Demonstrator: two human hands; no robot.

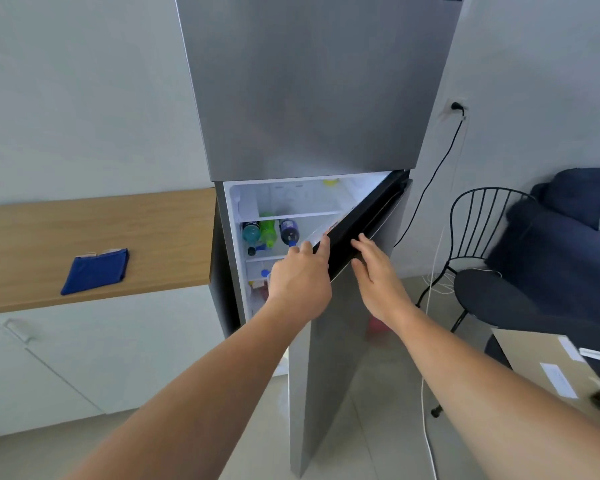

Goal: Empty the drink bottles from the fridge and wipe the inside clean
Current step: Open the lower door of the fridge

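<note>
A tall silver fridge [309,84] stands ahead with its lower door [347,327] swung partly open. Inside, on a shelf, lie a teal bottle [250,232], a green bottle [268,231] and a dark purple bottle [289,232] with a blue cap. Lower down, more items show, partly hidden by my arm. My left hand [300,282] has its fingers hooked over the door's black top edge. My right hand [378,271] lies flat against the door's outer side, fingers apart. A folded blue cloth [96,270] rests on the wooden counter [49,237] to the left.
White cabinets [66,358] sit under the counter. A black wire chair [482,271] and a dark blue sofa [568,237] stand to the right. A black power cable [433,174] hangs from a wall socket. A cardboard box [548,372] is at the lower right.
</note>
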